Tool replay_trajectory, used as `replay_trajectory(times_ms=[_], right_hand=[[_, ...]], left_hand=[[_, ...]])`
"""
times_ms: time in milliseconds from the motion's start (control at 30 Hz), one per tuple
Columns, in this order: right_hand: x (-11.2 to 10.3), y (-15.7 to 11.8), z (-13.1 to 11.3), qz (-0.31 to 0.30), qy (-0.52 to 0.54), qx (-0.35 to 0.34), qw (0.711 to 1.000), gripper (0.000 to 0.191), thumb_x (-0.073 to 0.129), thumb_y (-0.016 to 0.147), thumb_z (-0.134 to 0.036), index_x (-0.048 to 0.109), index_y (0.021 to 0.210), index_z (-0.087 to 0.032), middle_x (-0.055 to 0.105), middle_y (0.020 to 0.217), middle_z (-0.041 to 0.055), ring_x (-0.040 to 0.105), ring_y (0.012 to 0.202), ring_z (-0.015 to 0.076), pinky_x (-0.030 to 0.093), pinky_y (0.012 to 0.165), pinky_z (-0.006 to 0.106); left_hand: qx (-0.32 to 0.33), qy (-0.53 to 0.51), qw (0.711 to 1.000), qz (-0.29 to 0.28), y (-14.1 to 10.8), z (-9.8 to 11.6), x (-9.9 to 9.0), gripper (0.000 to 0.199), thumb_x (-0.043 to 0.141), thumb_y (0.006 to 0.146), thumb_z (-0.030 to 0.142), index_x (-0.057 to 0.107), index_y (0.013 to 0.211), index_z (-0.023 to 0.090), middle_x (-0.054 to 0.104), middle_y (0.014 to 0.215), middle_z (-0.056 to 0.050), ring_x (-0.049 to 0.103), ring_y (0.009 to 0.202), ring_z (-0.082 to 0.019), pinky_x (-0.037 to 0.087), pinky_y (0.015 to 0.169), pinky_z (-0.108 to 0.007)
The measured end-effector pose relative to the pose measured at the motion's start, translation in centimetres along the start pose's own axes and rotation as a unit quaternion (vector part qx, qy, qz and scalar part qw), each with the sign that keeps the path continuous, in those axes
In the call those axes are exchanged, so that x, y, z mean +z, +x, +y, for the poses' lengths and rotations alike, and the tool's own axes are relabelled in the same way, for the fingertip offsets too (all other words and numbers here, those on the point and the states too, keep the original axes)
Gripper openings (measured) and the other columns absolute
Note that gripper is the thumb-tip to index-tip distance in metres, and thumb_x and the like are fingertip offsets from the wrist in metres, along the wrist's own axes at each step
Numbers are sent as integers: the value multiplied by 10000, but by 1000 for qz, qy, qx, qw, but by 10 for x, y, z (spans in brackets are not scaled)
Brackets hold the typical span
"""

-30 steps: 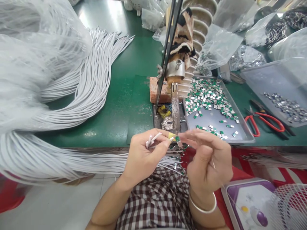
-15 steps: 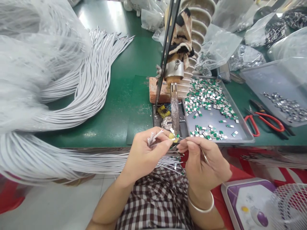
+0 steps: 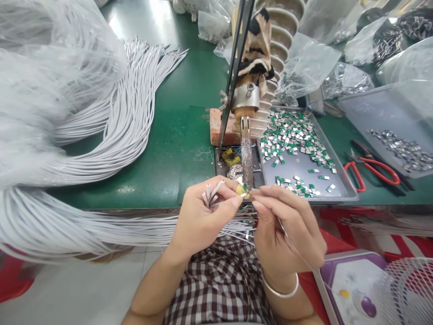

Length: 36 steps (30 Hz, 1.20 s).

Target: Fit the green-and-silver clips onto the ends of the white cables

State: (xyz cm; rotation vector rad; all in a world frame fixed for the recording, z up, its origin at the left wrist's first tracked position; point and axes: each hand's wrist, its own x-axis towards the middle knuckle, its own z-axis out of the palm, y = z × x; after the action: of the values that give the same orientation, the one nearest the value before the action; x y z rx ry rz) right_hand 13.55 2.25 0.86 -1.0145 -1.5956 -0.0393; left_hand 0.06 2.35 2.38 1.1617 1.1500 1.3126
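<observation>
My left hand point(image 3: 201, 225) is closed around several short white cable ends point(image 3: 210, 197) that poke up between thumb and fingers. At its fingertips sits a small green circuit board point(image 3: 246, 189), beside a yellow piece whose kind I cannot make out. Above it, the hot end of a clamped soldering iron point(image 3: 246, 153) points down, its tip right at the board. My right hand point(image 3: 287, 225) pinches a thin solder wire point(image 3: 295, 248), which trails back across the palm; its fingertips are close to the board and partly hide the joint.
A tray point(image 3: 348, 192) of small green-and-silver boards lies to the right. Red-handled pliers point(image 3: 380, 169) rest beyond it, near another tray point(image 3: 358, 106) with metal parts. Left are large bundles of white cables point(image 3: 135, 122). A brick point(image 3: 218, 128) and ribbed hose point(image 3: 280, 40) stand behind.
My right hand has moved slightly left, bringing its fingertips closer to the board and iron tip. The cable ends in my left hand have shifted a little left and fanned out.
</observation>
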Motion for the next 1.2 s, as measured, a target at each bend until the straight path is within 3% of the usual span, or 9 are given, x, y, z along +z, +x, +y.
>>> replay_trajectory(times_ms=[133, 300, 533, 700, 833, 1033, 1200], right_hand=[[-1, -3, 0, 2, 51, 34, 998, 133, 597, 907, -77, 666, 930, -188, 736, 813, -6, 718, 767, 120, 606, 706, 246], [0, -10, 5, -6, 4, 66, 998, 95, 623, 911, -131, 661, 902, -217, 726, 726, -28, 697, 652, 112, 560, 596, 228], [4, -5, 9, 20, -16, 13, 1000, 102, 663, 873, -99, 696, 908, -189, 746, 940, 43, 735, 848, 154, 638, 803, 305], [4, -1, 6, 18, -27, -12, 999, 137, 667, 864, -81, 705, 940, -190, 747, 951, 41, 733, 858, 158, 643, 805, 300], [3, 0, 4, 1, -21, 1, 1000, 136, 680, 854, -72, 704, 926, -185, 743, 941, 37, 731, 838, 148, 640, 789, 277], [1, 1, 0, 2, -33, -12, 999, 162, 684, 847, -59, 710, 940, -190, 746, 951, 25, 720, 849, 142, 631, 812, 285], [-1, 2, -4, -4, -15, 19, 1000, 195, 689, 829, -35, 707, 930, -201, 742, 946, 17, 717, 846, 146, 623, 808, 300]], left_hand=[[-23, -6, 1000, -9, -3, -2, -1, 173, 643, 791, 127, 617, 629, 182, 709, 785, -13, 602, 658, -127, 448, 564, -230], [-20, 25, 999, -5, 0, -3, 0, 169, 635, 784, 140, 600, 624, 178, 698, 771, -22, 605, 659, -136, 456, 574, -235], [10, 92, 996, 14, 2, -2, 1, 231, 571, 838, 123, 607, 618, 185, 699, 818, -11, 628, 764, -136, 456, 637, -216], [46, 116, 992, 29, 2, -1, 2, 252, 564, 843, 91, 616, 612, 179, 685, 837, 10, 624, 784, -104, 458, 704, -185], [30, 114, 993, 3, 1, 2, 3, 250, 550, 856, 88, 621, 635, 180, 707, 759, 33, 610, 673, -85, 452, 642, -180], [36, 99, 994, 16, -2, 4, 4, 248, 559, 867, 103, 619, 636, 170, 724, 778, 29, 625, 682, -94, 472, 657, -190], [40, 83, 996, 16, -3, 3, 3, 242, 564, 860, 93, 620, 636, 166, 731, 777, 29, 636, 700, -96, 482, 672, -187]])
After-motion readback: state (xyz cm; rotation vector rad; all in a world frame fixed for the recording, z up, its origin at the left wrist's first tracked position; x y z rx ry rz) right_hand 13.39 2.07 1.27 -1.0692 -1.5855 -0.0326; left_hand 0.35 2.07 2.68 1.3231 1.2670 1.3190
